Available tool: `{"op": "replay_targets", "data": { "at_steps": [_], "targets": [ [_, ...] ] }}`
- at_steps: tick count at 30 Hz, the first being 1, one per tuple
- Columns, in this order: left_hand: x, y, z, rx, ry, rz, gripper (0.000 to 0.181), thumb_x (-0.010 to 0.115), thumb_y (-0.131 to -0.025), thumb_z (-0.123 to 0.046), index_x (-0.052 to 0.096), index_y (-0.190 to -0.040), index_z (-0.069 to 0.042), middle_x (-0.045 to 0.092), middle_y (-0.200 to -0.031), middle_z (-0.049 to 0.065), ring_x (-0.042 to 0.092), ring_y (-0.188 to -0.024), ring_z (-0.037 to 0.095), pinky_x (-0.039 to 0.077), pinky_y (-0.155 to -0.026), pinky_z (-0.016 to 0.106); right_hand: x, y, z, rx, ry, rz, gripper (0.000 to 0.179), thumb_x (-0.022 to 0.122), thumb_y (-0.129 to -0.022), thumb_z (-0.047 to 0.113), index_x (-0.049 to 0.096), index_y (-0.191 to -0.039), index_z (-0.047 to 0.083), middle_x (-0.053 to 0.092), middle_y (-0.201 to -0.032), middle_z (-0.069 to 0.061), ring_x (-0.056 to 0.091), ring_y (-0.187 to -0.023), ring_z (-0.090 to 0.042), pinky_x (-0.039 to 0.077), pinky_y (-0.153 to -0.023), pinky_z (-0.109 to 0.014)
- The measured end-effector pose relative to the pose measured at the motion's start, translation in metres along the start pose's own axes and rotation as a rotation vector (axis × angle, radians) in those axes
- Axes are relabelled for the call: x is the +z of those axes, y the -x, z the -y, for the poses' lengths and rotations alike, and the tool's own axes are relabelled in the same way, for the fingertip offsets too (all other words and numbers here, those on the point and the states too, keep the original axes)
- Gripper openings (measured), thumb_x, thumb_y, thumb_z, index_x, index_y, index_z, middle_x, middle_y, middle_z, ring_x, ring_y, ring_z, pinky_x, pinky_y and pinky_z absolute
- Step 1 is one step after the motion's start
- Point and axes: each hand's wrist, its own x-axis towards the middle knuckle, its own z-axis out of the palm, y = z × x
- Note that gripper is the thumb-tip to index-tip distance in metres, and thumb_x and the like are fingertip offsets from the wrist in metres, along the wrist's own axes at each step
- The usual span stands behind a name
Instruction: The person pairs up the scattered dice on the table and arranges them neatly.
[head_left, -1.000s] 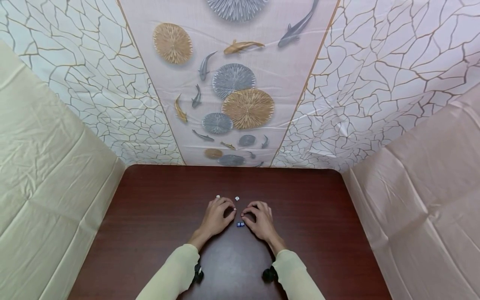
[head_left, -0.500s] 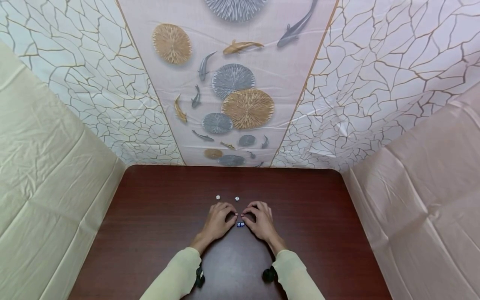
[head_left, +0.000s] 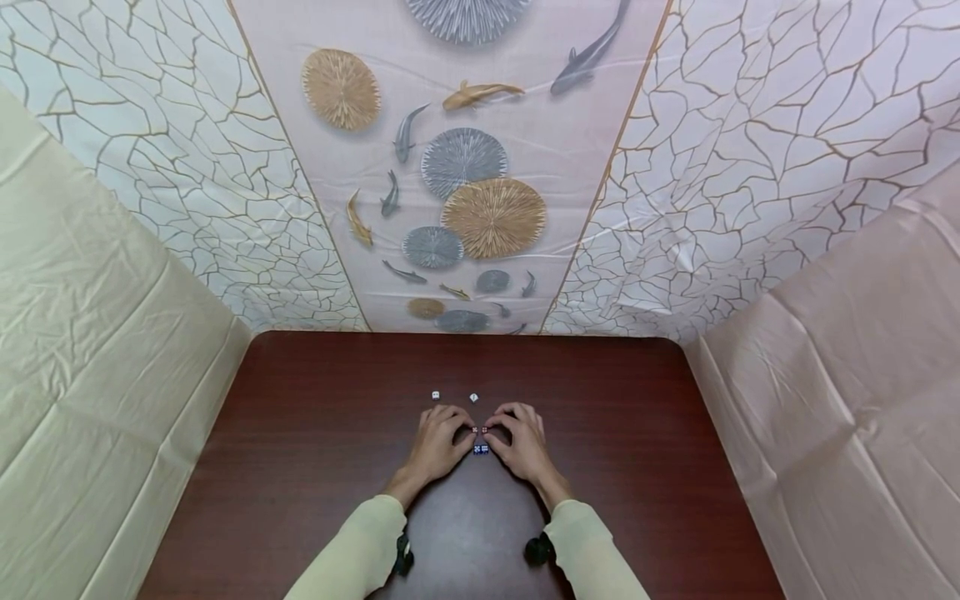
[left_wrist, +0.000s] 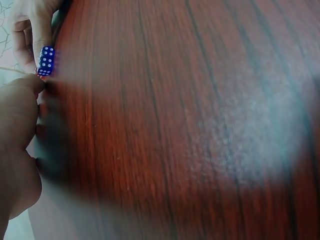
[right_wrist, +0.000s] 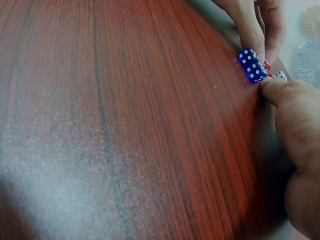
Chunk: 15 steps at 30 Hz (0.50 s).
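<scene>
In the head view my left hand pinches a small red die between thumb and forefinger. Facing it, my right hand pinches a second red die, with only a narrow gap between the two. Just nearer to me, two blue dice with white pips sit side by side on the table. From the right wrist these blue dice show flush against each other, and the red dice behind them are mostly covered by fingers and blue dice.
Farther back on the dark red wooden table lie two white dice, one at the left and one beyond the gap between the hands. A patterned curtain rises behind the table, and pale cloth hangs along both sides.
My left hand has drawn its red die toward me and to the right, up close to the other red die. The left white die has come into full view. My right hand stays put.
</scene>
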Motion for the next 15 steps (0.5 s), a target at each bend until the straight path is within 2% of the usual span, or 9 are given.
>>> {"op": "replay_targets", "data": {
  "at_steps": [8,15],
  "targets": [
    [0.0041,0.0001,0.0012,0.010,-0.012,-0.019,0.008,0.087,-0.100,-0.024,0.084,-0.108,-0.021,0.079,-0.119,0.000,0.069,-0.115,0.026,0.050,-0.105,0.057,0.0004,-0.0003,-0.0004,-0.013,0.004,-0.010,0.015,0.090,-0.097,0.018,0.085,-0.111,0.015,0.071,-0.131,-0.010,0.057,-0.136,-0.038,0.038,-0.116,-0.062],
    [0.0070,0.0012,0.0033,0.050,-0.001,-0.052,0.011,0.089,-0.099,-0.025,0.085,-0.107,-0.020,0.078,-0.119,0.001,0.068,-0.114,0.027,0.049,-0.103,0.058,0.0000,-0.0005,-0.0004,-0.005,-0.004,-0.006,0.015,0.090,-0.098,0.019,0.085,-0.111,0.015,0.072,-0.131,-0.010,0.057,-0.136,-0.038,0.039,-0.115,-0.062]
  ]
}}
